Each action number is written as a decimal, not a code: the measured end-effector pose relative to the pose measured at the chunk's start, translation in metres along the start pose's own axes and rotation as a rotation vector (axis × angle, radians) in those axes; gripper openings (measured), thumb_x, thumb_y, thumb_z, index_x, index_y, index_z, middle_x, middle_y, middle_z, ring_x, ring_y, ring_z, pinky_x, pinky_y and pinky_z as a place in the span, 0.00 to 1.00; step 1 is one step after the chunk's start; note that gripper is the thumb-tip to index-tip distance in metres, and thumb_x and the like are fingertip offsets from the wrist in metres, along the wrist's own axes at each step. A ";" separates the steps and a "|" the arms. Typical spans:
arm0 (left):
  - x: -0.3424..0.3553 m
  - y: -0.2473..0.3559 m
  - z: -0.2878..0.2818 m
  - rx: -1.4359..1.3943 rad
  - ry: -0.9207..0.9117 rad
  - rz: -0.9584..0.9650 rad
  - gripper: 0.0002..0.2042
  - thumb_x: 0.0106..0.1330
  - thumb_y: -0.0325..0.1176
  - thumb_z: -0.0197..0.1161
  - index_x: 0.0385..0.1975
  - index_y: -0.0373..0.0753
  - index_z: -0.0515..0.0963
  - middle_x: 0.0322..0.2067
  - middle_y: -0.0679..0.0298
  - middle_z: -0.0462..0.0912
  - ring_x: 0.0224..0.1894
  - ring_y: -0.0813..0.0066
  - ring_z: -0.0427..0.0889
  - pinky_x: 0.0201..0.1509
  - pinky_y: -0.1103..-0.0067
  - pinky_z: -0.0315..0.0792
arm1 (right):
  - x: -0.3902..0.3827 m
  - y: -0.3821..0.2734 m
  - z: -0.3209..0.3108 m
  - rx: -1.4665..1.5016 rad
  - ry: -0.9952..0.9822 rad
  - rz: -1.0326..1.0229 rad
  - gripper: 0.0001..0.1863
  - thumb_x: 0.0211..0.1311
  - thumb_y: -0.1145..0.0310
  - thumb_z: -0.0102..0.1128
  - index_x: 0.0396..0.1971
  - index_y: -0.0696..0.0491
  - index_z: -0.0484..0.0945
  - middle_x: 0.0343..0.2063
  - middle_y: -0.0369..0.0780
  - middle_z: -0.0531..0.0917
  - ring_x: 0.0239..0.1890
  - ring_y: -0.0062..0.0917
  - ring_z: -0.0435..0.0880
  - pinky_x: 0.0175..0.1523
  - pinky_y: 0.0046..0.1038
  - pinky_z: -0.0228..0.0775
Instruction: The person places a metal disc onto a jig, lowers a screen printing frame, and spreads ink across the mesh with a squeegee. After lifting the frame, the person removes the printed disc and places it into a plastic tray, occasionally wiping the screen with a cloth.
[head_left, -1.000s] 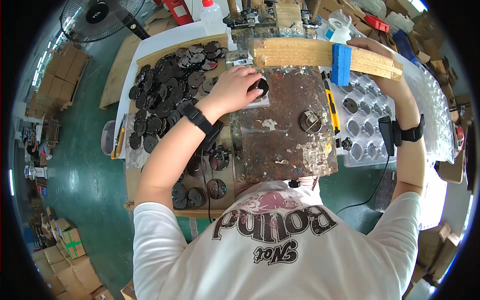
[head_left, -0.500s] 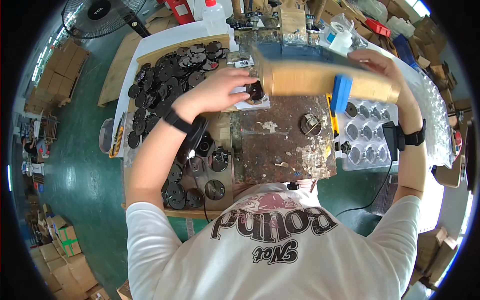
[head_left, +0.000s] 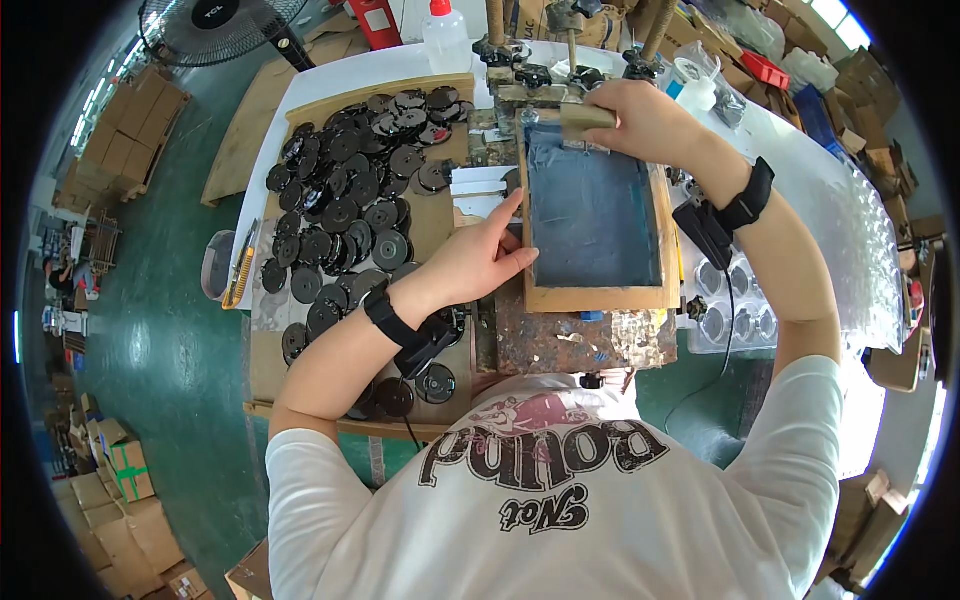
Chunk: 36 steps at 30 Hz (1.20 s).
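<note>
A wooden screen frame (head_left: 595,297) with blue-grey mesh (head_left: 590,215) lies flat over the paint-stained base plate (head_left: 570,345). My left hand (head_left: 480,262) lies against the frame's left rail, fingers stretched out and thumb on the wood. My right hand (head_left: 640,120) is closed on the wooden handle of a squeegee (head_left: 585,117) at the far end of the mesh. Whatever lies under the screen is hidden.
Many black discs (head_left: 350,210) cover the board to the left. A clear tray (head_left: 735,300) holding round pieces sits to the right. A yellow utility knife (head_left: 240,275), a white bottle (head_left: 445,35), a fan (head_left: 215,15) and cardboard boxes (head_left: 120,470) stand around.
The raised frame has come down flat onto the base. My left hand left the black disc and moved onto the frame's left rail. My right hand shifted to the squeegee.
</note>
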<state>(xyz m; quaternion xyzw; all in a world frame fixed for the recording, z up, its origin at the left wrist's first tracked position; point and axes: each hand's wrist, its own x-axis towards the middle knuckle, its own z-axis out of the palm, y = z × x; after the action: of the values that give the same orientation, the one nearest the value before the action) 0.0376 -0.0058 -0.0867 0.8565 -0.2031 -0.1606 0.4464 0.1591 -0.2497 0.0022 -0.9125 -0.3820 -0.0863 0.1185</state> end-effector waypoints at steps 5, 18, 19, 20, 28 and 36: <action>0.001 -0.005 0.000 0.036 -0.018 0.007 0.38 0.65 0.35 0.60 0.69 0.39 0.43 0.29 0.57 0.80 0.29 0.72 0.78 0.37 0.77 0.73 | -0.009 -0.023 0.012 0.135 -0.006 -0.024 0.15 0.51 0.63 0.64 0.38 0.54 0.79 0.35 0.44 0.81 0.40 0.41 0.79 0.46 0.36 0.72; -0.002 0.007 -0.002 0.037 -0.003 -0.005 0.36 0.66 0.35 0.59 0.69 0.38 0.46 0.27 0.59 0.79 0.26 0.75 0.75 0.34 0.79 0.71 | -0.034 -0.037 -0.001 0.200 -0.049 -0.138 0.17 0.48 0.69 0.65 0.41 0.55 0.79 0.36 0.46 0.81 0.39 0.42 0.80 0.45 0.35 0.73; -0.003 0.010 -0.004 0.032 0.002 -0.009 0.35 0.66 0.35 0.59 0.68 0.38 0.46 0.26 0.59 0.78 0.26 0.76 0.74 0.34 0.79 0.70 | -0.026 -0.027 -0.002 0.140 -0.019 -0.081 0.18 0.49 0.68 0.65 0.42 0.54 0.78 0.36 0.45 0.81 0.38 0.40 0.81 0.45 0.33 0.74; -0.005 0.014 -0.006 -0.004 0.019 0.020 0.34 0.66 0.35 0.59 0.68 0.38 0.48 0.25 0.61 0.77 0.25 0.78 0.73 0.33 0.80 0.69 | -0.020 -0.014 -0.003 0.090 0.030 -0.049 0.18 0.50 0.67 0.65 0.44 0.54 0.78 0.36 0.45 0.82 0.38 0.37 0.82 0.45 0.31 0.74; -0.002 0.050 -0.042 -0.210 0.168 0.427 0.24 0.70 0.35 0.55 0.64 0.39 0.62 0.37 0.68 0.78 0.35 0.84 0.73 0.39 0.85 0.68 | -0.047 0.107 -0.039 0.401 0.120 0.386 0.20 0.58 0.64 0.61 0.49 0.57 0.76 0.35 0.41 0.83 0.34 0.20 0.82 0.41 0.21 0.74; -0.015 0.047 -0.071 -0.070 0.115 0.531 0.24 0.68 0.35 0.55 0.63 0.38 0.63 0.53 0.60 0.75 0.50 0.72 0.74 0.51 0.77 0.68 | -0.084 0.071 0.030 0.124 -0.251 0.292 0.19 0.59 0.64 0.60 0.47 0.55 0.72 0.38 0.35 0.78 0.39 0.20 0.75 0.47 0.23 0.67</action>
<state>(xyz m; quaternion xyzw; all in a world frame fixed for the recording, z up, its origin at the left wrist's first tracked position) 0.0480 0.0270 -0.0073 0.7649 -0.3894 0.0041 0.5131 0.1537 -0.3469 -0.0580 -0.9527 -0.2621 0.0699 0.1373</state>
